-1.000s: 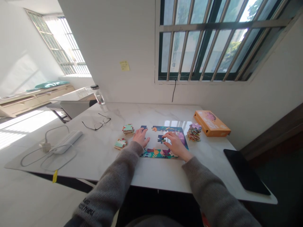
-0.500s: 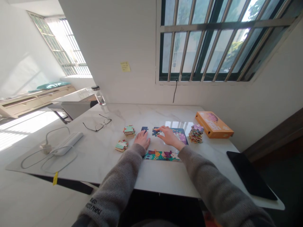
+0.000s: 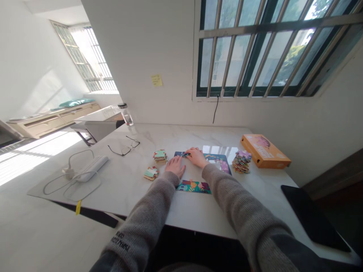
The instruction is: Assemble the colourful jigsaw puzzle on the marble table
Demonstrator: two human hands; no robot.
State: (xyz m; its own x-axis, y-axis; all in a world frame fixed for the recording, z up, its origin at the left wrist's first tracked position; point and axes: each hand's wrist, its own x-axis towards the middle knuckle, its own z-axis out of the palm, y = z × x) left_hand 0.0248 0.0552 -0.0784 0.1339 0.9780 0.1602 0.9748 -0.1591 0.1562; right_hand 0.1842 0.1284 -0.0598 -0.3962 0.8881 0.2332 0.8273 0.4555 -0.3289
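On the white table, my left hand (image 3: 175, 166) lies flat with its fingers stretched out, at the left edge of a partly joined jigsaw puzzle. My right hand (image 3: 196, 156) is bent over the puzzle's top edge, its fingertips closed on a small dark blue puzzle piece (image 3: 185, 155). A dark blue corner piece (image 3: 177, 153) shows just above my left fingertips. To the right, the joined top-right section (image 3: 224, 162) has purple and pink shapes. A colourful bottom strip (image 3: 193, 186) lies nearer me, partly behind my sleeves. My right fingers partly hide the held piece.
Two small stacks of pieces (image 3: 160, 156) stand left of my hands, and a taller pile (image 3: 242, 161) is at the right. Beyond it lies an orange box (image 3: 265, 151). Glasses (image 3: 124, 146), a bottle (image 3: 126, 114), a power strip (image 3: 93, 168) and a black tablet-like slab (image 3: 314, 217) surround the work.
My right hand has moved left, and its fingers have closed on the dark blue piece beside the corner piece. My left hand stays flat. The whole view has shifted slightly.
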